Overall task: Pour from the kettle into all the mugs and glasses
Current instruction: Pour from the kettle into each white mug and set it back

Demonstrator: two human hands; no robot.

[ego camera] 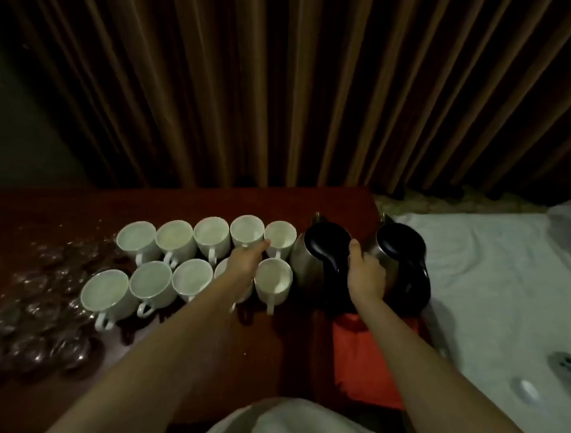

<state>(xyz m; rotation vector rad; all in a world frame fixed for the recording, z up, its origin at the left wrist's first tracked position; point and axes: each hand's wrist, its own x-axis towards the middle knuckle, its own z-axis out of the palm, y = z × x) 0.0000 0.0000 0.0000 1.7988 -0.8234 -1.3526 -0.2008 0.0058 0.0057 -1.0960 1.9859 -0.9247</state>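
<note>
Several white mugs (176, 239) stand in two rows on a dark red-brown table (83, 207). My left hand (247, 259) reaches over the rows, its fingertips touching the rim of the far right mug (281, 234); it partly hides one front-row mug. Two steel kettles with black lids stand to the right: one (324, 247) beside the mugs, the other (400, 244) further right. My right hand (365, 272) sits between them, fingers curled around the black handle of the left kettle. Several clear glasses (38, 309) stand at the far left, dim and hard to make out.
A red cloth (363, 353) lies under and in front of the kettles. A white-covered bed (490, 274) adjoins the table on the right, with a small remote-like object (566, 363) on it. Brown curtains (273, 87) hang close behind the table.
</note>
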